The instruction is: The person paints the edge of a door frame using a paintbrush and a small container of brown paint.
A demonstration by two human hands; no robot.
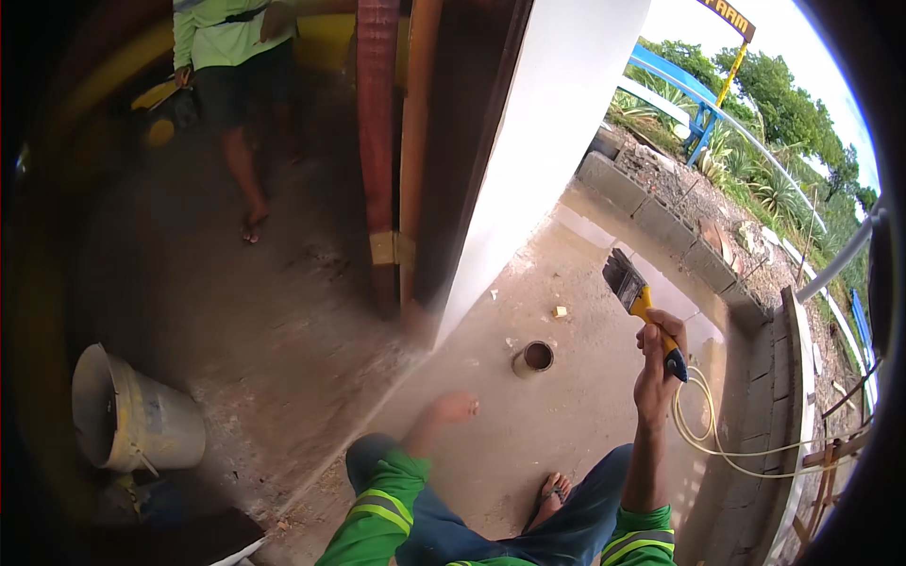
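My right hand (658,363) is raised and closed around the yellow and dark handle of a paintbrush (623,278). The brush points up and to the left, its bristles dark and clear of any surface. Low over the floor, left of centre, is my left hand (451,409), its fingers blurred and partly hidden, so their pose cannot be made out. Nearest to it stands a small open can (538,357) with dark brown contents, apart from both hands. A small yellowish block (560,311) lies on the floor beyond the can.
A white wall (547,123) rises ahead, beside a doorway with a wooden frame (415,141). A dirty white bucket (156,415) lies tilted at left. Another person (231,57) stands inside. Coiled cable (694,415) hangs near the low block wall (698,255) on the right.
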